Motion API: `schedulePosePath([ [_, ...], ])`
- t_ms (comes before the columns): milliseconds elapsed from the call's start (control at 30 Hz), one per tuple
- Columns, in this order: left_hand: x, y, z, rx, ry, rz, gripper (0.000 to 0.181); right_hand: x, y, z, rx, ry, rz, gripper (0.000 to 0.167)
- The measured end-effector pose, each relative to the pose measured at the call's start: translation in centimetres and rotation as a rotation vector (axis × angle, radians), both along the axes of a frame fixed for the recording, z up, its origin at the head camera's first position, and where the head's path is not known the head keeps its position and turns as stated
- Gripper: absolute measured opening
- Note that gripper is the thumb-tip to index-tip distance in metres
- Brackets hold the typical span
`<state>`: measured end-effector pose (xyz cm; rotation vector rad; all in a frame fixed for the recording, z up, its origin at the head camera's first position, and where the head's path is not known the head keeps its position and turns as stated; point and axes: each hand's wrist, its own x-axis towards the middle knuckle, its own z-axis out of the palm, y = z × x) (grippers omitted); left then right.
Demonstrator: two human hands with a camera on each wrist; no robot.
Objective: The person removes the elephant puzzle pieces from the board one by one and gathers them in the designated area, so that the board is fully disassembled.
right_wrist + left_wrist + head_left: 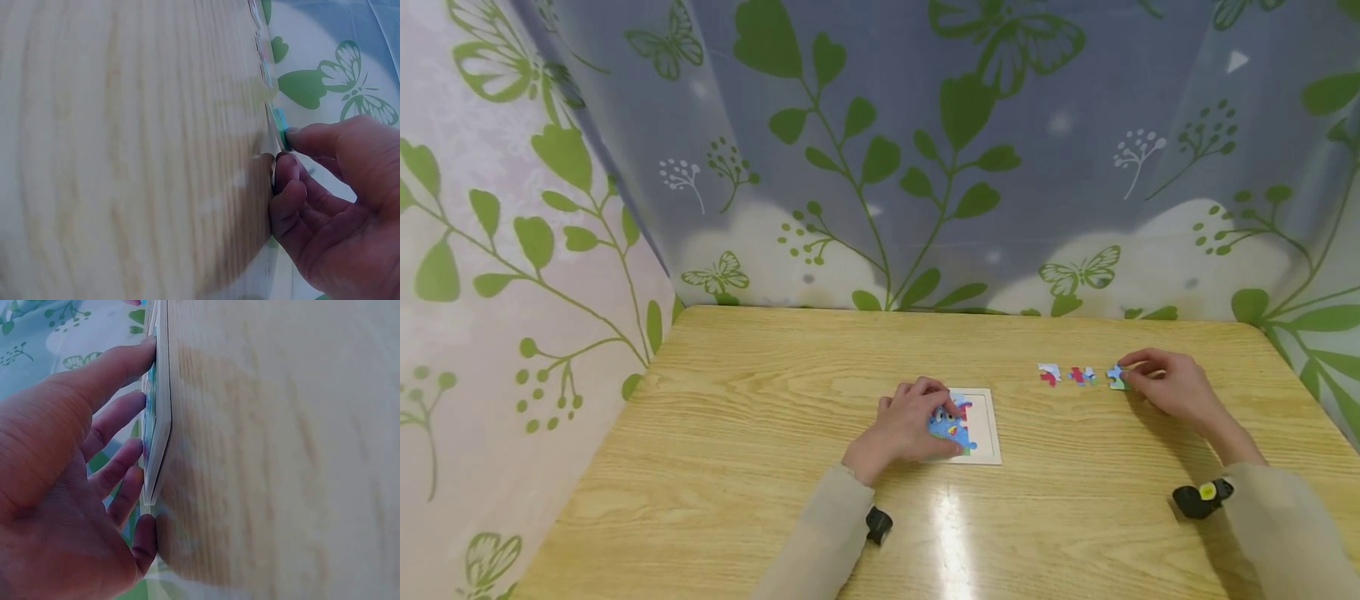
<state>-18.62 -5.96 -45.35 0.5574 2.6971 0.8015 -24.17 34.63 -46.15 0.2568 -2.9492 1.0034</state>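
In the head view my left hand (pixel 912 421) rests on a square puzzle board (pixel 987 442). Its fingertips and thumb touch the top, over joined pieces of a blue cartoon picture (pixel 952 432). Bare pale backing shows on the board's right part. The left wrist view shows the board's edge (pixel 164 406) side-on, with the thumb and fingers against its upper face. Farther right, my right hand (pixel 1172 387) pinches a blue and green puzzle piece (pixel 1115 377) between thumb and fingers. In the right wrist view that puzzle piece (pixel 279 125) is tilted up from the table.
Two loose puzzle pieces, a red and white one (pixel 1049 374) and a red and blue one (pixel 1080 375), lie in a row left of the right hand. The wooden table (pixel 737 400) ends at a leaf-printed curtain (pixel 880 167) behind and at the left.
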Motion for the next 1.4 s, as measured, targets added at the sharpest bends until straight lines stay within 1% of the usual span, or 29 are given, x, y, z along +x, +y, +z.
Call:
schedulePosePath([
  [233,0.0,0.1,0.1,-0.007,0.0,-0.007,0.03,-0.2,-0.1,0.2,0.014,-0.039,-0.033,0.029],
  [433,-0.1,-0.1,0.1,-0.012,0.019,-0.028,0.031,-0.2,-0.1,0.2,0.003,-0.048,-0.045,0.032],
  [633,-0.3,-0.5,0.0,0.007,0.008,-0.058,0.034,0.5,-1.1,0.8,-0.026,-0.04,-0.058,0.033],
  [767,-0.5,-0.7,0.0,0.027,0.007,-0.058,0.036,1.1,-2.4,1.2,-0.037,-0.005,-0.051,0.03],
  [867,-0.6,-0.7,0.1,0.026,0.018,-0.047,0.036,1.4,-3.5,1.5,-0.033,0.01,-0.036,0.028],
  [1033,-0.5,-0.7,0.1,0.042,0.027,-0.035,0.031,1.8,-5.6,1.8,-0.042,-0.001,0.005,0.024],
  [1167,-0.4,-1.1,0.0,0.049,0.073,-0.032,0.026,2.1,-7.1,1.9,-0.051,-0.012,0.04,0.023],
  [1267,-0.3,-1.6,0.1,0.029,0.111,-0.026,0.024,2.2,-8.2,1.8,-0.055,-0.009,0.064,0.021],
  [1400,0.0,-2.2,0.3,0.001,0.1,-0.036,0.028,2.4,-9.8,1.7,-0.08,0.002,0.116,0.018],
])
